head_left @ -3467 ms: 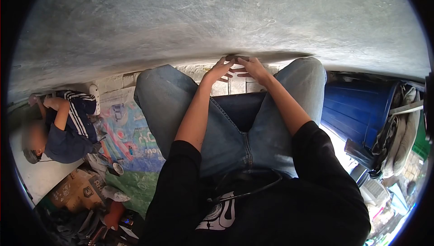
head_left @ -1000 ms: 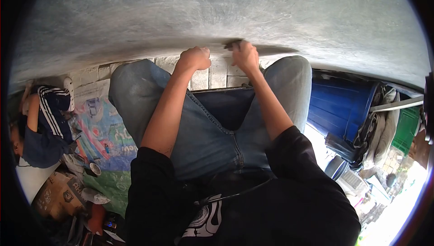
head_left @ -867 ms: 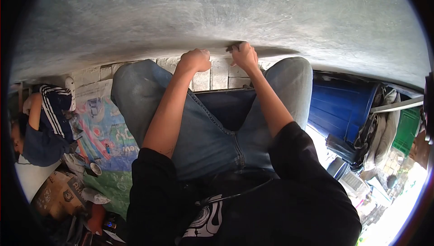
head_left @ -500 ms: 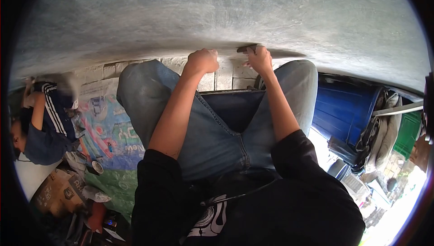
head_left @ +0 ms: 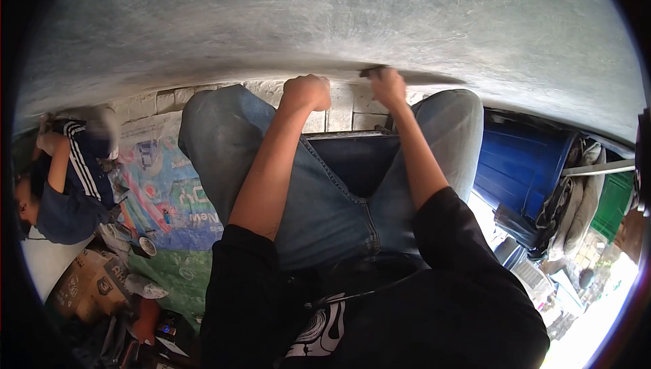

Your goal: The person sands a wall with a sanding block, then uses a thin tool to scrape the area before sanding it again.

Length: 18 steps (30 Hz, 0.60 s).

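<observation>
A large grey, scuffed curved surface (head_left: pixel 325 23) spans the top of the view. My left hand (head_left: pixel 307 92) is closed in a fist near its lower edge, above my left knee; what it holds, if anything, is hidden. My right hand (head_left: pixel 388 89), slightly blurred, has its fingers closed on a small dark flat piece (head_left: pixel 371 71). That piece lies against the grey surface, to the right of my left hand. Pale blocks (head_left: pixel 338 108) show behind and below both hands.
At the far left another person (head_left: pixel 64 199) sits beside a colourful printed sheet (head_left: pixel 163 192). A cardboard box (head_left: pixel 88 286) and a cup (head_left: pixel 147 246) lie below. To the right are a blue container (head_left: pixel 519 165) and a green one (head_left: pixel 610 203).
My right hand has shifted slightly, its fingers now drawn in more around the dark piece. My left hand and my knees appear a little further right in view.
</observation>
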Each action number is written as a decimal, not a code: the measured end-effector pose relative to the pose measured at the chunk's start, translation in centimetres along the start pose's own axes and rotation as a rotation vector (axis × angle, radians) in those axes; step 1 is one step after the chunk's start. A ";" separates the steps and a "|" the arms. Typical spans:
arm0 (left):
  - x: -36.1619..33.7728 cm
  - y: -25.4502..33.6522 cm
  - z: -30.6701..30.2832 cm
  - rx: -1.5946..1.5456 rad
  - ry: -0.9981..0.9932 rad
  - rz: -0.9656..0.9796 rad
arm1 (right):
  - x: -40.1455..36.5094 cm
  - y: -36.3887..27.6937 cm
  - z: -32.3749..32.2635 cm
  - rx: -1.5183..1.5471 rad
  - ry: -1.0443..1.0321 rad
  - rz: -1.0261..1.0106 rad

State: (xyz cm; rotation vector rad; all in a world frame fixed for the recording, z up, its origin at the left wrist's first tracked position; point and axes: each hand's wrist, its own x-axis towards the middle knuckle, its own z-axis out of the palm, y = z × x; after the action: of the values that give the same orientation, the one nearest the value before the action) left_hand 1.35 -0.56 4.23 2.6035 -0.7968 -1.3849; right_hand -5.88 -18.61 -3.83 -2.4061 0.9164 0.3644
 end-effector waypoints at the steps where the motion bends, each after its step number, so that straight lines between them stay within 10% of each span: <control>1: 0.1 0.2 0.1 0.002 0.004 0.040 | -0.1 -1.0 0.8 0.000 -0.049 -0.029; 18: -2.3 -1.3 -1.2 -0.112 0.119 0.048 | -1.8 -6.7 5.0 0.210 0.029 -0.159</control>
State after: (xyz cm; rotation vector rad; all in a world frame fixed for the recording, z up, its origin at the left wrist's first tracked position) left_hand 1.78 1.45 6.27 2.5362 -0.7378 -1.2117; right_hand -2.98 -10.59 -4.59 -2.2765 0.7310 0.1650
